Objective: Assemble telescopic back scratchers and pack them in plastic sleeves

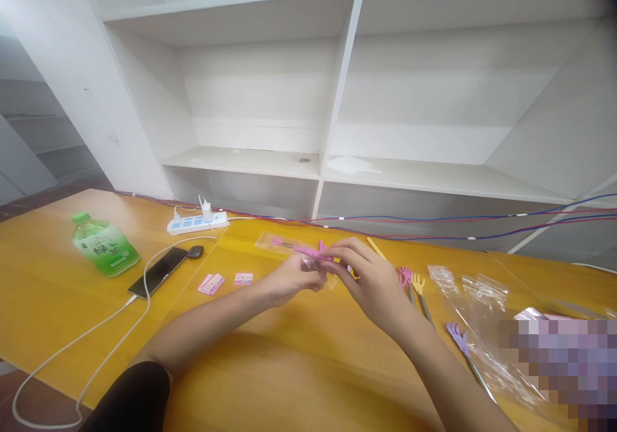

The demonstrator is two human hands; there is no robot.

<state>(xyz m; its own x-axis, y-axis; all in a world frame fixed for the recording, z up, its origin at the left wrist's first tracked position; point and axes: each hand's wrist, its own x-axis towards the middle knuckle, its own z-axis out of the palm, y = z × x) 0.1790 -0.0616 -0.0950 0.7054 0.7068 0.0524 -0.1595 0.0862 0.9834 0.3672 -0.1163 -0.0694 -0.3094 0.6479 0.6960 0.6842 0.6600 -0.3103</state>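
Over the yellow table (270, 380), my left hand (292, 281) and my right hand (369, 278) meet on a pink hand-shaped scratcher (308, 251) that lies partly inside a clear plastic sleeve (270, 242). My left fingers pinch the sleeve's open end near the pink head. My right fingers grip the pink head from the right side. The scratcher's thin handle runs left inside the sleeve, above the table surface.
Pink (405, 276), yellow (419, 285) and purple (457, 337) scratchers lie to the right beside loose clear bags (475, 290). A green tea bottle (105, 244), a phone (159, 271) on a white cable, small pink labels (211, 283) and a power strip (197, 223) sit left. White shelving stands behind.
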